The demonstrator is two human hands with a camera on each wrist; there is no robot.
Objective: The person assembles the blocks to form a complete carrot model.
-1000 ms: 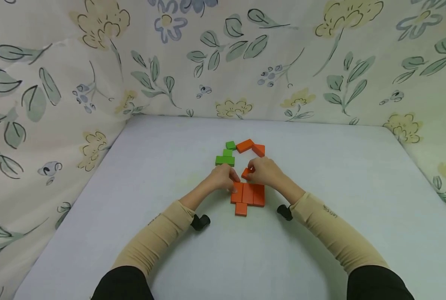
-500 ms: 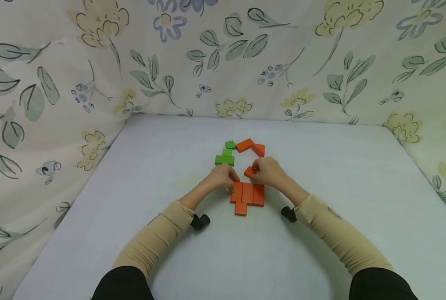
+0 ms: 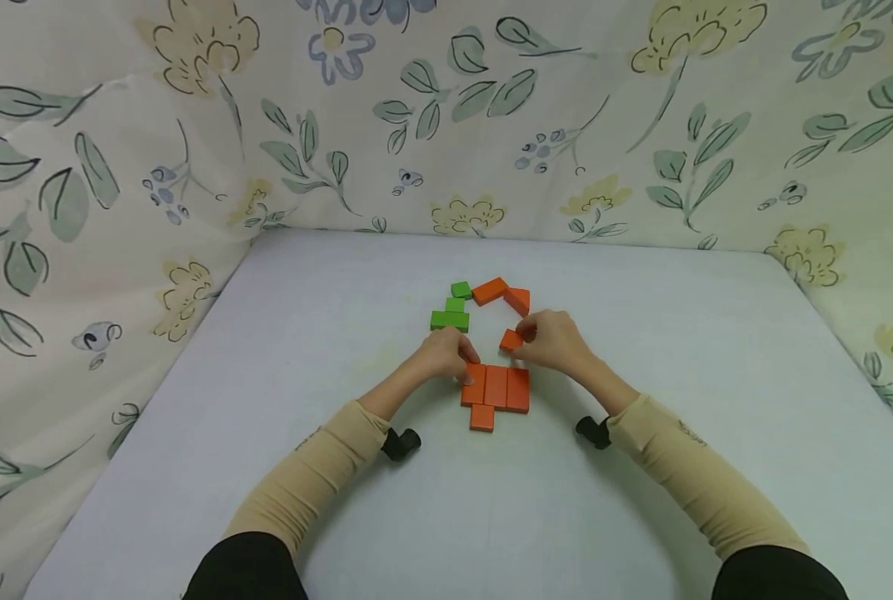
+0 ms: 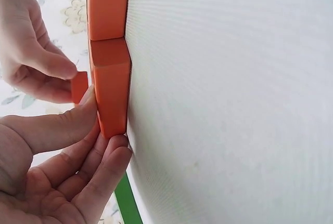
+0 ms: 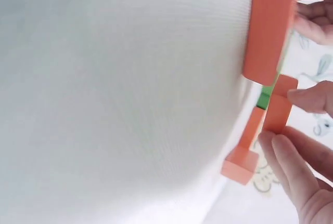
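Observation:
My right hand (image 3: 555, 340) pinches a small orange block (image 5: 278, 110) between thumb and fingertips, beyond the row of blocks. My left hand (image 3: 444, 353) holds the leftmost orange block (image 3: 473, 385) of three that lie side by side on the white table (image 3: 386, 500). In the left wrist view its thumb touches that block's upper edge and the fingertips (image 4: 118, 154) bear on its far end. A small square orange block (image 3: 481, 418) adjoins the near side of the row. The small block's underside is hidden from the head view.
Green blocks (image 3: 450, 320) make a short line beyond the left hand. Two orange blocks (image 3: 489, 291) continue from it in an arc, past the right hand. A flower-patterned cloth (image 3: 446, 125) hangs behind the table and along its sides. Black wrist devices (image 3: 401, 444) are on both arms.
My right hand has moved a little to the right, carrying the small orange block with it toward the right end of the row. The left hand stays where it was.

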